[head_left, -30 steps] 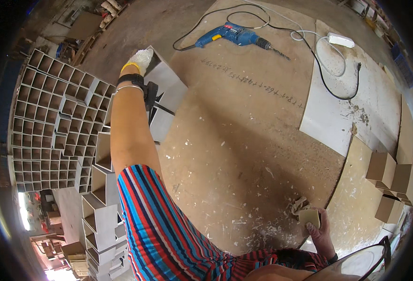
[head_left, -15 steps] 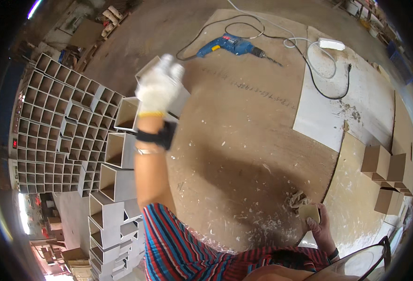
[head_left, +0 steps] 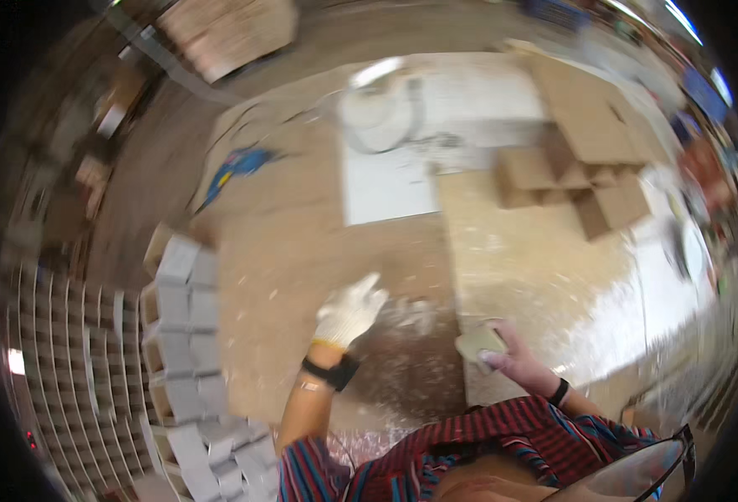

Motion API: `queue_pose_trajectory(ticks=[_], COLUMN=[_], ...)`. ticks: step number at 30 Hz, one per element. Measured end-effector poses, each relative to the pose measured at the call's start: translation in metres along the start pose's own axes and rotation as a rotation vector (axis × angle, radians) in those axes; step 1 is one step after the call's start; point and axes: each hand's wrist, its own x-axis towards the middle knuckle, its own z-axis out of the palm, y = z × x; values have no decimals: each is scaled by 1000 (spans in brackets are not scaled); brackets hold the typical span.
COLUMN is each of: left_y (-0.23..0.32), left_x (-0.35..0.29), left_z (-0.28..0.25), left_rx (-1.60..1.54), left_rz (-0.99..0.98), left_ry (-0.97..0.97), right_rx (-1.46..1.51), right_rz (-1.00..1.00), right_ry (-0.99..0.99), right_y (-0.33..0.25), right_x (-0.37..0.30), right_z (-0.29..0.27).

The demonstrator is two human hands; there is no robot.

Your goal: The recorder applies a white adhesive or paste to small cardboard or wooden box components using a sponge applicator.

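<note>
My left hand [head_left: 350,315], in a white knit glove with a yellow cuff, hovers over the brown work board [head_left: 285,259]. Its fingers are stretched out and nothing is in them, though motion softens their outline. To the right, my bare right hand [head_left: 515,361] grips a small pale block [head_left: 479,341] with rounded corners, thumb on its face. That block is beside the seam where the brown board meets a yellowish board [head_left: 503,276]. White dust and flecks [head_left: 411,316] lie between my two hands.
Stacked white open-fronted boxes [head_left: 189,314] line the left edge, with a grid of compartments [head_left: 59,360] beyond. A blue power drill [head_left: 246,163] lies far left. A white board [head_left: 390,188] and several brown boxes [head_left: 611,209] are at the far right.
My view has swung to the right. My left hand has come back from the white boxes to over the board. My right hand still holds the pale block.
</note>
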Motion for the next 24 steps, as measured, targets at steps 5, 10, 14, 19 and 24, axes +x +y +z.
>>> queue_pose_trajectory(ticks=[5, 10, 14, 19, 24], left_y=[81, 201, 291, 333, 350], left_x=[20, 63, 112, 186, 225], left_z=[59, 120, 160, 189, 203], left_rx=[-104, -823, -1089, -1542, -1689], left_rz=[78, 67, 81, -436, -374], left_ry=[-32, -146, -177, 30, 243], right_rx=[14, 85, 166, 245, 235], right_rz=[-33, -154, -127, -174, -162], right_ry=[32, 231, 446, 696, 764], right_y=[25, 54, 63, 69, 101], right_x=[-60, -134, -188, -235, -267], right_z=[-83, -185, -255, -297, -313])
